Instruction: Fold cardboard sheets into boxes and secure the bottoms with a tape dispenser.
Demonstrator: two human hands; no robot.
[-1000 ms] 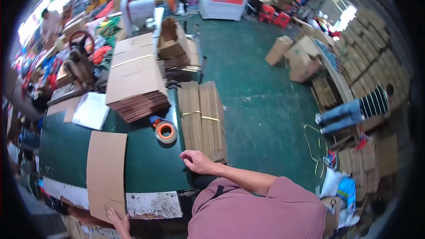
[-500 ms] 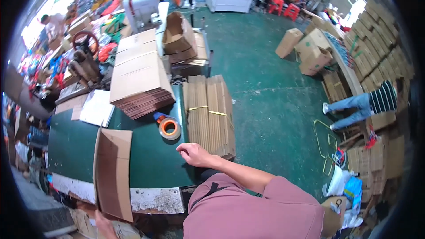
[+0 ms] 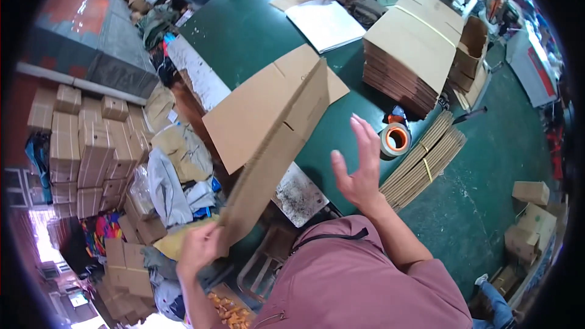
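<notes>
A brown cardboard carton point(image 3: 268, 161), partly unfolded, stands tilted over the front edge of the green table point(image 3: 234, 30). My left hand point(image 3: 200, 248) is closed around its lower near end. To the right of the carton my right hand point(image 3: 361, 173) hovers with fingers spread, holding nothing and apart from the cardboard. Just beyond that hand lies a tape dispenser point(image 3: 386, 146) with a clear roll on an orange core and a blue part. Behind it rises a tall stack of flat cartons point(image 3: 408, 36).
A bundle of flattened cartons point(image 3: 420, 167) with yellow straps stands against the table's right side. White paper sheets point(image 3: 326, 23) lie on the table's far part. Packed boxes point(image 3: 94, 152) are piled at the left, with bags point(image 3: 167, 189) nearer. An open box point(image 3: 470, 55) stands behind the stack.
My view has swung to the left. The carton has been spread wider and tilted, with my left hand now on its near end. My right hand's curled fingers have opened out.
</notes>
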